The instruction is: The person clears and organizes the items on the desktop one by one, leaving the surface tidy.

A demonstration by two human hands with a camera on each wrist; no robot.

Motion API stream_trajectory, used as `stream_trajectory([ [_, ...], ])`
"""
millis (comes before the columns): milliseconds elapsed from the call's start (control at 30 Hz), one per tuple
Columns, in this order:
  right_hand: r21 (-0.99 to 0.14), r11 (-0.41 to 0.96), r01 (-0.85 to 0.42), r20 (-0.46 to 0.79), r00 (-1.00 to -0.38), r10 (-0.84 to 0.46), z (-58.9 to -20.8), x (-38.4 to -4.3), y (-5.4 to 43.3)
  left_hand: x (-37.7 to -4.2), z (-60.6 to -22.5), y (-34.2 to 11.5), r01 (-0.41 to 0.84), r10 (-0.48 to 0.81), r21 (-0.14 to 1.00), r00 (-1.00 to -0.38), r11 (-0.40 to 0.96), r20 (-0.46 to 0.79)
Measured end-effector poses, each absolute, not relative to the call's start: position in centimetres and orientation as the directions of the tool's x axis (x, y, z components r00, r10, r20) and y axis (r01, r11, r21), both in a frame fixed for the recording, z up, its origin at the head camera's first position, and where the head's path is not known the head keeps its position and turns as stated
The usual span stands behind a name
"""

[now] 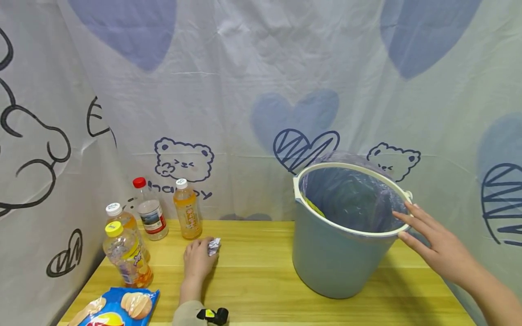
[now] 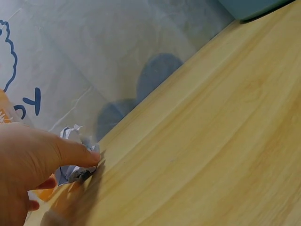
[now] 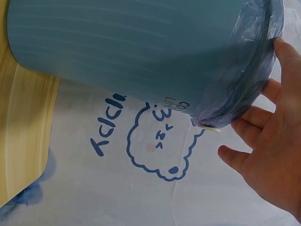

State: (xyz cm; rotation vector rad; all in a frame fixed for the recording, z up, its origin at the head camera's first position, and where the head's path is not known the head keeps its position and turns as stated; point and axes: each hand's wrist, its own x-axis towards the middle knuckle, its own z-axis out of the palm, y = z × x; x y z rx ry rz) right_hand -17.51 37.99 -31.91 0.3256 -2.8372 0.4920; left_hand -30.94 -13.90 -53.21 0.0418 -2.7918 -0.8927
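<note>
My left hand [image 1: 199,261] pinches a crumpled ball of silvery-white paper [image 1: 214,246] just above or on the wooden table; part of the ball [image 2: 69,174] is covered by the fingers in the left wrist view. On the right, my right hand [image 1: 442,249] rests against the rim of a blue-grey bucket-like trash bin [image 1: 326,258]. Its fingers are mostly straight on the rim and bag, and the thumb [image 3: 230,157] stands apart. A thin translucent purple bag [image 1: 346,194] lines the bin. Inside, near the left wall, a yellow-green item [image 1: 314,207] is partly hidden.
Left of my left hand stand an orange-drink bottle [image 1: 187,213], a red-capped bottle [image 1: 152,217], a yellow-capped bottle [image 1: 126,258] and a white-capped bottle [image 1: 115,213]. A blue chip bag [image 1: 134,308] lies at the front left. A printed curtain [image 1: 236,113] hangs behind the table [image 1: 253,280].
</note>
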Motion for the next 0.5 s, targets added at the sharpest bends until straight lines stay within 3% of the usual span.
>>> stream_trajectory([
  [500, -0.306, 0.916, -0.259, 0.277, -0.945, -0.175, -31.98, -17.56, 38.03, -30.84, -53.02, -13.7, 0.039, -0.081, 0.563, -0.979, 0.826, 0.187],
])
